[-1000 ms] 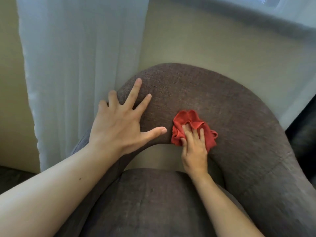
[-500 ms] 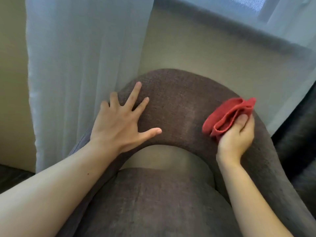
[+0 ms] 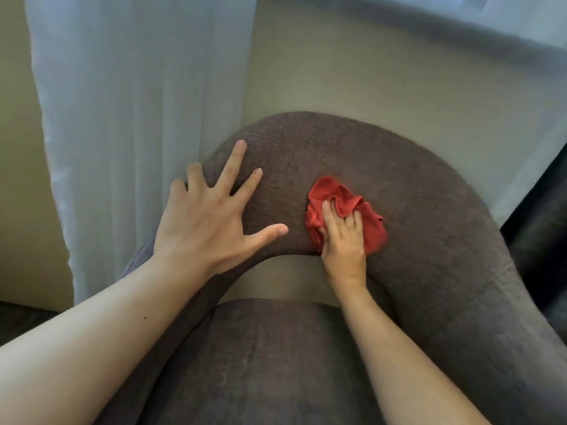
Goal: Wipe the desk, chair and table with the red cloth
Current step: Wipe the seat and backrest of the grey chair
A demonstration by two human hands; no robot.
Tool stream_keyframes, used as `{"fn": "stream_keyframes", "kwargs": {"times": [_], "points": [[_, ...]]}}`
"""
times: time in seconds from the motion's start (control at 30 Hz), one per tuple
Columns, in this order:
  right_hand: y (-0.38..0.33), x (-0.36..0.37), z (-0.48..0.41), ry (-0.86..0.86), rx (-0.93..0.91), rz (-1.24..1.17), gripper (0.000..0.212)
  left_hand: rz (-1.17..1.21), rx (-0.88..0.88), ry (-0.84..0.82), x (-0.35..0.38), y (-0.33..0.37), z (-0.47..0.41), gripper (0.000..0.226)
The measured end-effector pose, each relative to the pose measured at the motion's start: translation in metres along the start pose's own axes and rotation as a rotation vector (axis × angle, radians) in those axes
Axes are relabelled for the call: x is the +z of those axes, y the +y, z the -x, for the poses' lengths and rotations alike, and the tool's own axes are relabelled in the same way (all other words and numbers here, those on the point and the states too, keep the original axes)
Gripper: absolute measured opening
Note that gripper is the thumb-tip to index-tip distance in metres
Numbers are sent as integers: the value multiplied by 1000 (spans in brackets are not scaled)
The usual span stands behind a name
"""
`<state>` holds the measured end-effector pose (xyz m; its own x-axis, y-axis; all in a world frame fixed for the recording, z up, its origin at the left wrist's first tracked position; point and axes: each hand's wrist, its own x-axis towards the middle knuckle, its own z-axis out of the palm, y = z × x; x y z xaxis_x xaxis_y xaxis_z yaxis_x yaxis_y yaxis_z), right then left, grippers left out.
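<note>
A grey-brown fabric chair (image 3: 414,210) with a curved backrest fills the lower middle of the view, its seat cushion (image 3: 260,363) below the backrest. A crumpled red cloth (image 3: 372,227) lies on top of the backrest, right of its middle. My right hand (image 3: 343,240) presses down on the cloth, fingers bunched into it. My left hand (image 3: 211,216) rests flat on the backrest's left part with fingers spread wide, holding nothing.
A sheer white curtain (image 3: 138,118) hangs just left of the chair and touches its back. A beige wall (image 3: 368,81) stands behind, under a dark window ledge (image 3: 429,29). Dark furniture (image 3: 540,222) sits close on the right.
My right hand swept the cloth out to the right side of the backrest, then back left to near the middle. My left hand has stayed planted.
</note>
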<state>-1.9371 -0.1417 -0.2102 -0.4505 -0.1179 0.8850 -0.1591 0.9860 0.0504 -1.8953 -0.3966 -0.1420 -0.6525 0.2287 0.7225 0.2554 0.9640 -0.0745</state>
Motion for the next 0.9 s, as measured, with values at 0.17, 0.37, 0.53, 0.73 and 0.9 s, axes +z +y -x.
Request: {"fn": "stream_keyframes", "kwargs": {"times": [0.17, 0.37, 0.53, 0.73, 0.9], "points": [[10, -38, 23, -326, -69, -83, 40, -16, 2, -52, -6, 0, 2, 103], [3, -98, 19, -308, 590, -362, 26, 3, 8, -72, -17, 2, 9, 104], [11, -120, -66, 340, 1054, -660, 34, -44, 26, -68, -14, 2, 9, 101], [12, -65, -74, -78, 353, -246, 41, -77, 30, -62, -10, 1, 10, 99], [1, -19, 8, -110, 105, -113, 45, -86, 27, -49, -8, -1, 9, 97]]}}
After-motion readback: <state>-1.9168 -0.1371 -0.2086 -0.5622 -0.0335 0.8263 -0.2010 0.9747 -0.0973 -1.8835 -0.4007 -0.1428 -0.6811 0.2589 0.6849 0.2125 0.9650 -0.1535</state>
